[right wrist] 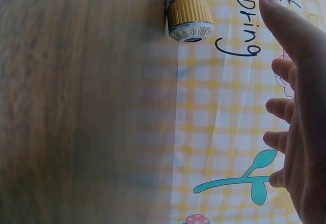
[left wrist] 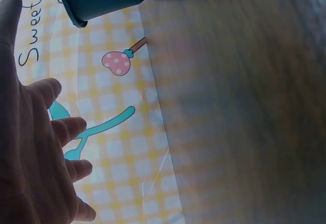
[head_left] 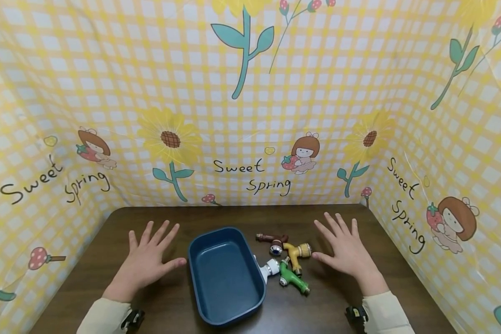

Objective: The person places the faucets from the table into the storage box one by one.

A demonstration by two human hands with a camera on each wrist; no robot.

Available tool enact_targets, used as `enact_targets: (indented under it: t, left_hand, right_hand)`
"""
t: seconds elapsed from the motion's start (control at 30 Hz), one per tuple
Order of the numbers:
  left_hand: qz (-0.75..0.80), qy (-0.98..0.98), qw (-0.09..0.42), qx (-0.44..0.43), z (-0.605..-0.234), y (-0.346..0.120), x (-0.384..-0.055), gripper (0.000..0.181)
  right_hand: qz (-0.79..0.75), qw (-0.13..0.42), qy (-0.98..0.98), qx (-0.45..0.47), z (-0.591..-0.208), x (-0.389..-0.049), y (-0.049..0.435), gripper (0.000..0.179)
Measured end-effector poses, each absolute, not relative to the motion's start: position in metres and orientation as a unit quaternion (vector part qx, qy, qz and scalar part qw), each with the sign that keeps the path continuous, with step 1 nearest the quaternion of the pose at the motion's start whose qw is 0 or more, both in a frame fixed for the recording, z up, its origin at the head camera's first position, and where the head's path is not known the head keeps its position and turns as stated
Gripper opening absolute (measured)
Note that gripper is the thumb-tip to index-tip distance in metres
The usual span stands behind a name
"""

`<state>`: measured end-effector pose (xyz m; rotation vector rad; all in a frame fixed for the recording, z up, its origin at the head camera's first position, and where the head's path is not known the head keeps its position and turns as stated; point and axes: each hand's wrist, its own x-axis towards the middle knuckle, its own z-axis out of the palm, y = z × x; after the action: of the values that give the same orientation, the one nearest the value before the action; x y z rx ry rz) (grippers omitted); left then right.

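Note:
My left hand point(head_left: 146, 255) is spread flat with straight fingers, its thumb close to the left rim of a dark blue rectangular tray point(head_left: 227, 320). The tray's corner point(left wrist: 102, 0) shows at the top of the left wrist view. To the right of the tray, a yellow tap point(head_left: 293, 253), a green tap point(head_left: 292, 278) and a dark red-brown tap point(head_left: 271, 238) lie bunched together. A white fitting point(head_left: 270, 268) sits against the tray's right wall, partly hidden by it. My right hand point(head_left: 348, 253) has its fingers spread, with the thumb near the yellow tap's ribbed knob point(right wrist: 189, 12). Both hands hold nothing.
Everything lies on a dark brown wooden table point(head_left: 167, 311) with rounded back corners. A yellow-and-white checked cloth point(head_left: 242, 120) with printed flowers and lettering surrounds it at the back and both sides.

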<state>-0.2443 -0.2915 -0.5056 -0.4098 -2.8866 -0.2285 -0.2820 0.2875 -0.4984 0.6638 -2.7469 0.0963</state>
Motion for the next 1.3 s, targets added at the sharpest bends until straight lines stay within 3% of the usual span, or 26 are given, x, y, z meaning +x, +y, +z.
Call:
enact_targets:
  t: [1.3]
  left_hand:
    - [-0.129,-0.98,0.096,-0.116,-0.5045,-0.2854,-0.2431,0.098]
  right_hand:
    - [0.067,0.163,-0.957,0.23,-0.4947,-0.2804,0.2835,0.093]
